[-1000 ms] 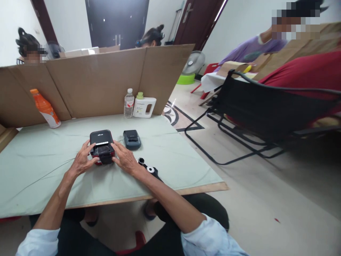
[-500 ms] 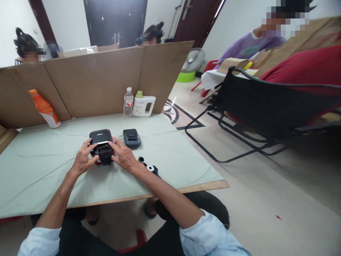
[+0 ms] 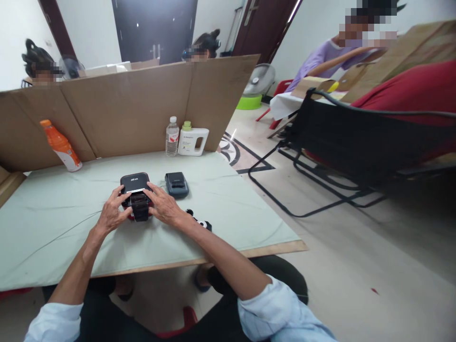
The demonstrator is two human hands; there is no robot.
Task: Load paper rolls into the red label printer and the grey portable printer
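A boxy black-and-red device (image 3: 135, 181) with small white lettering on its top sits on the table in front of me. A glossy black flap or strip (image 3: 140, 209) hangs at its near side. My left hand (image 3: 113, 211) grips the device's left side, thumb low at the front and fingers along the upper edge. From the right, my right hand (image 3: 162, 204) holds it the same way, with fingertips by the pale line across the top. Just right of the hands lies a smaller dark grey device (image 3: 176, 185). Partly hidden behind my right forearm is a black item with white rings (image 3: 204, 224).
Along the cardboard screen (image 3: 131, 109) stand an orange bottle (image 3: 61, 146), a clear water bottle (image 3: 172, 137) and a white jug (image 3: 192, 141). A thin cord (image 3: 66, 232) crosses the cloth-covered table (image 3: 64, 256). A black folding chair (image 3: 356, 142) and other people are beyond.
My right hand and forearm have shifted slightly, covering more of the black item with white rings. Both hands stay on the device. At the right, a person in purple has raised an arm.
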